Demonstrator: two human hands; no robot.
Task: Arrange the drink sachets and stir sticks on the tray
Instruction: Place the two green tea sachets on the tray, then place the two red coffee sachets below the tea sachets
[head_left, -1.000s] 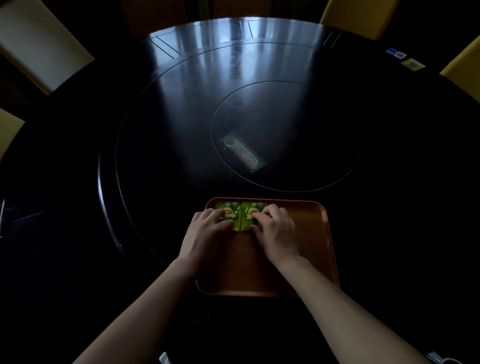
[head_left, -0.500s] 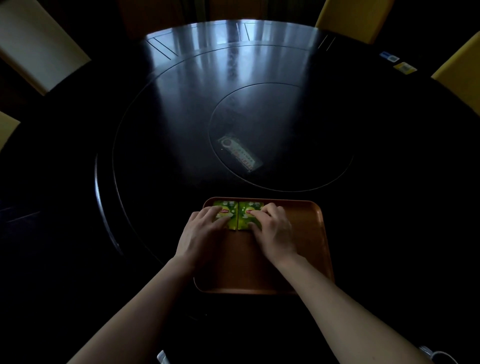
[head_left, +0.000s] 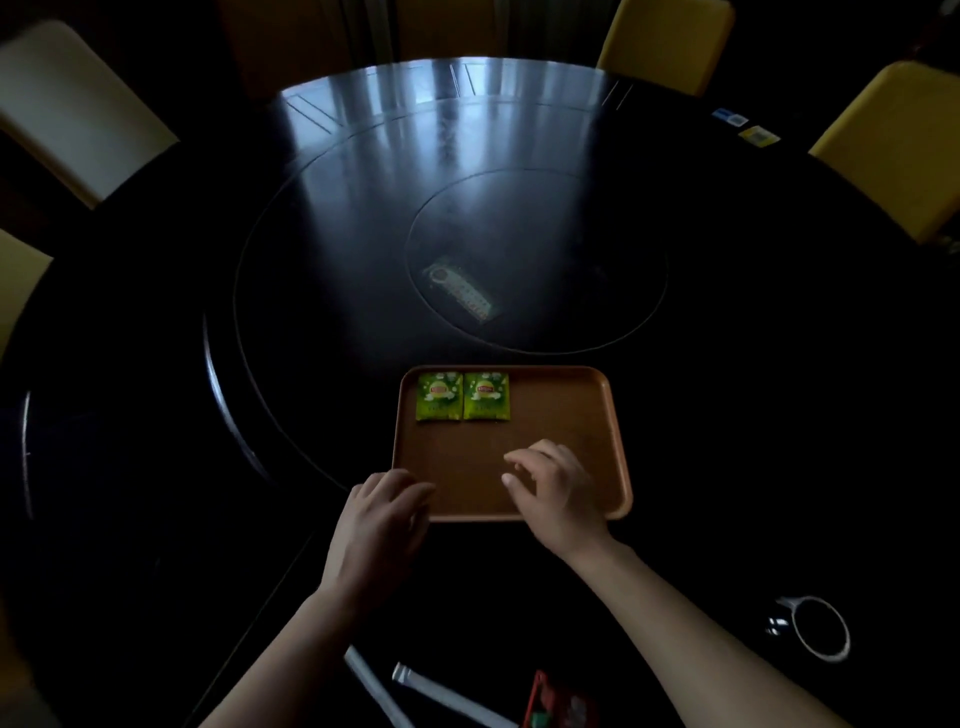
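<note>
A brown tray (head_left: 571, 415) lies on the dark round table. Two green drink sachets sit side by side in its far left corner, the left sachet (head_left: 439, 396) touching the right sachet (head_left: 486, 396). My left hand (head_left: 382, 512) hovers over the tray's near left corner, fingers loosely curled, holding nothing. My right hand (head_left: 553, 488) hangs over the tray's near middle with fingers apart and empty. Two white wrapped stir sticks (head_left: 447, 693) lie on the table near me, between my forearms. A red sachet (head_left: 556, 704) lies beside them at the bottom edge.
A dark mug with a white rim (head_left: 821, 626) stands at the near right. A pale packet (head_left: 462, 291) lies on the turntable's centre disc. Yellow chairs (head_left: 904, 150) surround the table. Small cards (head_left: 743, 127) rest at the far right edge.
Both hands have let go of the two green sachets and pulled back toward me. The view has tilted down, showing the stir sticks, red sachet and mug.
</note>
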